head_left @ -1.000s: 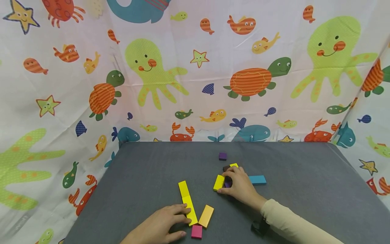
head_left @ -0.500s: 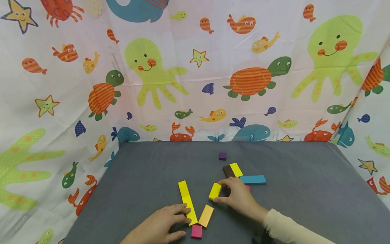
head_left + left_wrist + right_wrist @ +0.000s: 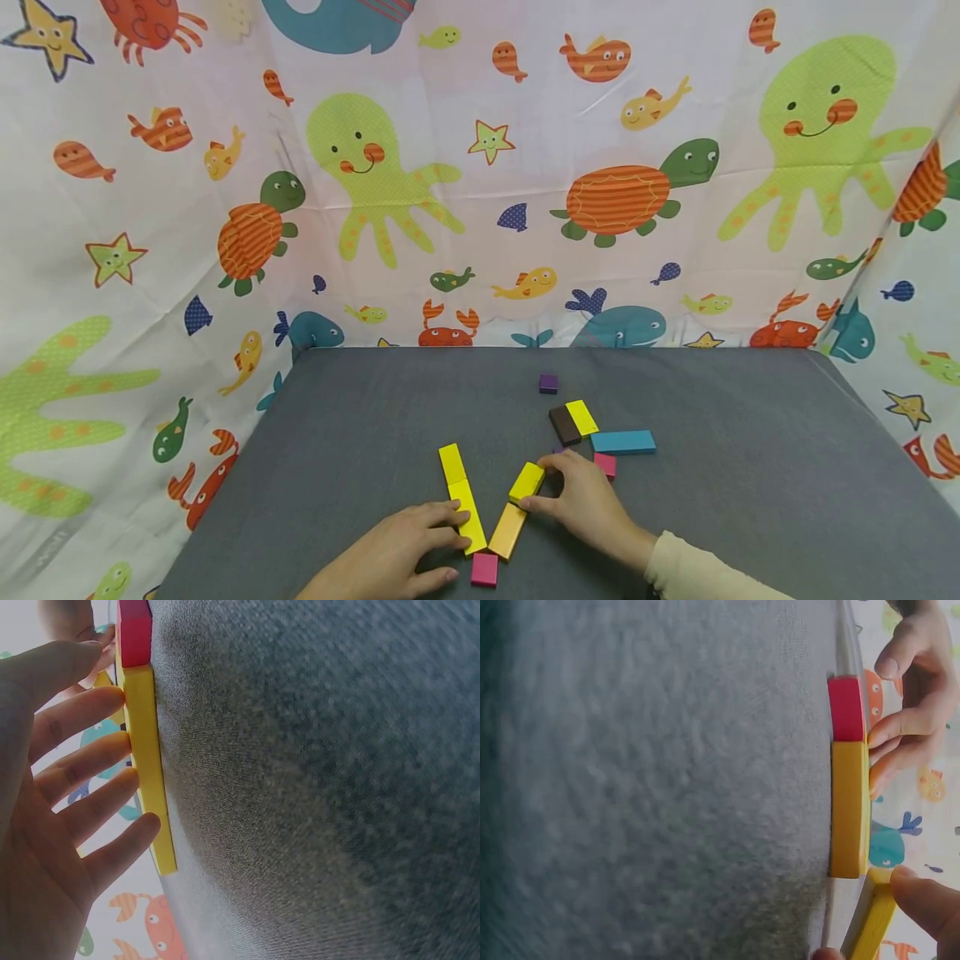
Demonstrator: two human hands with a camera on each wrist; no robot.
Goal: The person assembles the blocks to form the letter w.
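Between the thumb and finger of my right hand (image 3: 588,504) is a yellow block (image 3: 527,481), pinched by its ends. It sits at the far end of a light-orange block (image 3: 507,531), tilted in the right wrist view. My left hand (image 3: 390,550) rests its spread fingertips on a long yellow block (image 3: 467,504). A shorter yellow block (image 3: 452,463) continues that line away from me. At the near end, a pink block (image 3: 484,570) meets the long yellow and light-orange blocks, which spread apart like a V.
Beyond my right hand lie a brown block (image 3: 564,425), another yellow block (image 3: 582,418), a blue block (image 3: 623,442) and a second pink block (image 3: 604,466). A purple block (image 3: 548,383) stands farther back. A printed sea-animal curtain (image 3: 480,208) rises behind the grey table (image 3: 360,417).
My right hand has brought the yellow block from beside the far blocks toward me, up to the light-orange block's far end. The left hand has stayed in place.
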